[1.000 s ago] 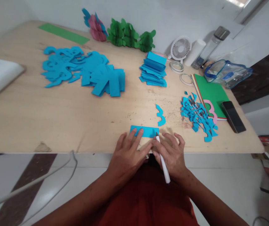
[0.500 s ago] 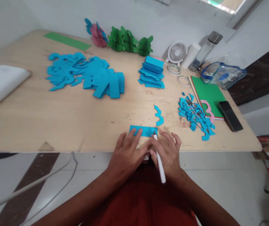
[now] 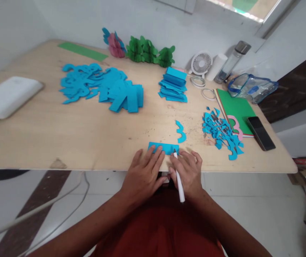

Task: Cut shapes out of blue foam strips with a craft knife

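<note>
A blue paper strip (image 3: 167, 147) lies flat near the table's front edge. My left hand (image 3: 144, 173) rests on its left part, fingers stretched out and pressing it down. In my right hand (image 3: 189, 171) is a white marker (image 3: 179, 182), its dark tip touching the strip's right end. Just beyond the strip lies a wavy blue paper cutout (image 3: 180, 132). To the right, a heap of blue paper scraps (image 3: 217, 130) is spread out, with a pink wavy paper piece (image 3: 236, 127) beside it.
Blue wavy cutouts (image 3: 79, 80) and blue paper strips (image 3: 127, 96) lie at left; folded blue paper (image 3: 172, 85) is stacked behind. Green paper shapes (image 3: 147, 50), a small fan (image 3: 201, 63), a bottle (image 3: 232, 62), green paper sheets (image 3: 237, 110) and a phone (image 3: 261, 132) stand or lie around.
My left thumb has moved back away from my right hand, and the left fingers have slid slightly right on the strip. The marker stays at the strip's right end. The view has shifted a little.
</note>
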{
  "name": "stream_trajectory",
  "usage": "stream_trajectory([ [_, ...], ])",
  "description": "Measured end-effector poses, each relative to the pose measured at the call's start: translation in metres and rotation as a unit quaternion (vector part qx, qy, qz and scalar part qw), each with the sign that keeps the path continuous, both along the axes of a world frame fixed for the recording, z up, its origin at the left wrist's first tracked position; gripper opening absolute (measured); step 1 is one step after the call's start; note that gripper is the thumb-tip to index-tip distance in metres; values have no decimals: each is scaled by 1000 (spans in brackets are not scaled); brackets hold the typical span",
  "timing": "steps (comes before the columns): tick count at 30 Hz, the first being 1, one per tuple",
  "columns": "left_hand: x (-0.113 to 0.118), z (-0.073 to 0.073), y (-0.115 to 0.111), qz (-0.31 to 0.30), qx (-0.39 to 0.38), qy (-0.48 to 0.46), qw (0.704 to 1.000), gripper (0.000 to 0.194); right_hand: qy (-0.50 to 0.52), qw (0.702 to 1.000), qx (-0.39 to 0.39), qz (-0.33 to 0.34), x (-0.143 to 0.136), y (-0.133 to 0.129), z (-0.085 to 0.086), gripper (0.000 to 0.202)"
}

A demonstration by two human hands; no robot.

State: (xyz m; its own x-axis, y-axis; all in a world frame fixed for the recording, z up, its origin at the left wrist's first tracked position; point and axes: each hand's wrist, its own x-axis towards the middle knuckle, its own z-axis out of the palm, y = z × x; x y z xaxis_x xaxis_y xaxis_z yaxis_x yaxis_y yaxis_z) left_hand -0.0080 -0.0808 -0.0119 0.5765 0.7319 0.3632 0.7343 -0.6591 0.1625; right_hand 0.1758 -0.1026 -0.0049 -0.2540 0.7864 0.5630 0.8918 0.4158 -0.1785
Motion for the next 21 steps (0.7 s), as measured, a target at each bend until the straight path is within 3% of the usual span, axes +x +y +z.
stream_trajectory([
  [6,-5,1,0,18,8,2,1000,55,9,1000,10,2,1,-1,-1,22],
  [17,-38,-3,5,53,28,35,998,61,16,1000,6,0,0,-1,-1,20],
  [21,-41,-2,4,56,27,7,998,66,23,1000,8,-5,-2,-2,-1,22],
])
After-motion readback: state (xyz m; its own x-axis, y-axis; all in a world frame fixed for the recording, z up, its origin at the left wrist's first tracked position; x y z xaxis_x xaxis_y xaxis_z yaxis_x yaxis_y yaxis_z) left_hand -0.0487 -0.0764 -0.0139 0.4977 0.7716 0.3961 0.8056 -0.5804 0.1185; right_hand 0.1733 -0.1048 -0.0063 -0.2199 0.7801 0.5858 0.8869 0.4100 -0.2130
